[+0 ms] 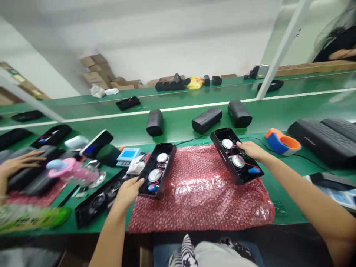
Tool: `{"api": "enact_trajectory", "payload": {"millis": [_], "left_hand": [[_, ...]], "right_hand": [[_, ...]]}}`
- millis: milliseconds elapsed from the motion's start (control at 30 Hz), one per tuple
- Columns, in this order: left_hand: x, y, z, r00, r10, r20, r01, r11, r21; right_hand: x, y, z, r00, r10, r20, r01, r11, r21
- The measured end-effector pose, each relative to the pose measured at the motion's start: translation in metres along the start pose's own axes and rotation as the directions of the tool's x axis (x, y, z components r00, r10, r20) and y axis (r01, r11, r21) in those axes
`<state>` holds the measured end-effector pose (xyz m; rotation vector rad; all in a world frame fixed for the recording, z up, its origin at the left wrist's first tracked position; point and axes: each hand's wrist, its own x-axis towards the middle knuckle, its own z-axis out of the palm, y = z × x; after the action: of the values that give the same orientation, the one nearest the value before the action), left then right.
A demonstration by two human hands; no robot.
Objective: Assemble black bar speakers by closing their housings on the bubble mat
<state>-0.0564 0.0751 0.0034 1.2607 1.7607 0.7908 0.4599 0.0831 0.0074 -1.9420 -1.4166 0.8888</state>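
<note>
My left hand (128, 191) grips the near left edge of an open black speaker housing (168, 174). Two round silver speaker drivers, red wires and a blue part show inside it. In my right hand (251, 150) is a second black speaker housing (226, 157), held by its right side and tilted. It also has two silver drivers, red wires and a blue piece inside. Both housings are over a sheet of red bubble wrap (200, 207). How far each is raised off the sheet, I cannot tell.
Closed black speakers (207, 120) stand on the green conveyor beyond. An orange and blue tape roll (282, 142) and larger speakers (319, 141) lie right. Left are a phone (96, 144), a pink bottle (75, 171), a black panel (97, 202) and another person's hand (23, 163).
</note>
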Motion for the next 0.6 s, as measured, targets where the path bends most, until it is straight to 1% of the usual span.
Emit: {"api": "enact_trajectory", "payload": {"millis": [67,133,200,267,333,367,400,433,467,533,600], "left_hand": [[-0.018,-0.011,-0.004,0.997,0.03,0.071,-0.035,0.996,0.076],[-0.028,-0.015,-0.006,0.993,0.049,0.105,-0.064,0.988,0.142],[-0.035,-0.012,-0.006,0.994,0.067,0.082,-0.082,0.977,0.196],[-0.044,-0.003,-0.002,0.996,0.094,0.001,-0.091,0.959,0.267],[-0.055,0.011,0.01,0.98,0.174,-0.092,-0.117,0.89,0.441],[-0.061,0.019,0.02,0.967,0.224,-0.121,-0.124,0.828,0.547],[-0.067,0.027,0.032,0.956,0.266,-0.125,-0.126,0.754,0.645],[-0.072,0.034,0.045,0.952,0.285,-0.112,-0.125,0.697,0.706],[-0.076,0.039,0.059,0.954,0.286,-0.094,-0.128,0.668,0.733],[-0.079,0.044,0.084,0.965,0.25,-0.077,-0.12,0.685,0.719],[-0.078,0.044,0.101,0.972,0.22,-0.083,-0.099,0.703,0.705]], "right_hand": [[-0.012,-0.015,0.029,0.997,-0.044,0.067,0.047,0.998,-0.049],[-0.024,-0.027,0.058,0.986,-0.083,0.144,0.099,0.989,-0.106],[-0.034,-0.036,0.082,0.969,-0.114,0.221,0.152,0.974,-0.165],[-0.043,-0.043,0.098,0.953,-0.137,0.272,0.203,0.951,-0.231],[-0.051,-0.049,0.104,0.945,-0.159,0.287,0.249,0.918,-0.31],[-0.054,-0.052,0.104,0.944,-0.168,0.286,0.267,0.896,-0.354],[-0.058,-0.055,0.103,0.943,-0.171,0.284,0.279,0.873,-0.401],[-0.063,-0.058,0.101,0.945,-0.167,0.281,0.283,0.847,-0.449],[-0.067,-0.06,0.098,0.948,-0.157,0.276,0.28,0.82,-0.499],[-0.076,-0.063,0.094,0.955,-0.129,0.267,0.267,0.765,-0.586],[-0.082,-0.065,0.091,0.958,-0.106,0.267,0.259,0.718,-0.646]]}}
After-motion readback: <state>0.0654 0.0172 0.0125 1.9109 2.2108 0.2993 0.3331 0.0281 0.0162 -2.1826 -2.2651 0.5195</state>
